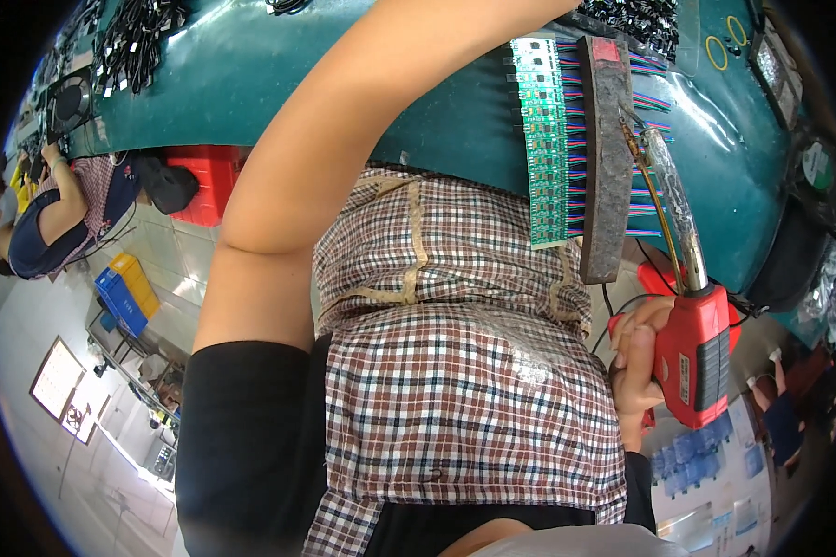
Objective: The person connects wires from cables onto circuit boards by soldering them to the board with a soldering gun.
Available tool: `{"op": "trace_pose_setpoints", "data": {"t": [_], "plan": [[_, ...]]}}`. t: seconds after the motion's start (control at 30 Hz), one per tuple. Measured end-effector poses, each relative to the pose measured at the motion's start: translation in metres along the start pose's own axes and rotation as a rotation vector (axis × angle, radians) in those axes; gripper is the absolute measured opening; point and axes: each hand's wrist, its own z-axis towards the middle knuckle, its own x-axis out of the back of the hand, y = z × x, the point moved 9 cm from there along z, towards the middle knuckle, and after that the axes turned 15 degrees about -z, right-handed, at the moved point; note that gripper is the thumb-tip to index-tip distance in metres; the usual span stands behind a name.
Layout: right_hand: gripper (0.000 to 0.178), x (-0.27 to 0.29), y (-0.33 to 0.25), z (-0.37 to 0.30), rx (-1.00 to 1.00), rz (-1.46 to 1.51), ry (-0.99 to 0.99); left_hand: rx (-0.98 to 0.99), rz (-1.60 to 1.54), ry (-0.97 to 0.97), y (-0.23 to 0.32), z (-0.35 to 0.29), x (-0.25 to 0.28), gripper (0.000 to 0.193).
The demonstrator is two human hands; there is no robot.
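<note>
My right hand is wrapped around the handle of a red and black soldering gun. Its long metal barrel and thin side tube point up and away, the tip near a dark, heavy bar. Under that bar, thin coloured wires run to a strip of small green circuit boards at the table's near edge. My left arm crosses up and to the right over the table. Its hand lies past the top edge, out of sight.
A green table spans the far side. Bundles of black cables lie at its far left, more cables beyond the boards. Yellow rings and a black fan are at right. A co-worker sits left, near a red crate.
</note>
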Motion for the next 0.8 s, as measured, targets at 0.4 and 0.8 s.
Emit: {"op": "trace_pose_setpoints", "data": {"t": [0.4, 0.8], "plan": [[0.009, 0.001, 0.017, -0.010, -0.080, 0.121, 0.006, 0.540, -0.654, -0.235, 0.008, -0.117, 0.017, 0.007], [0.014, -0.005, 0.010, -0.010, -0.062, -0.121, -0.164, 0.489, -0.674, -0.168, 0.014, -0.139, 0.003, 0.011]]}}
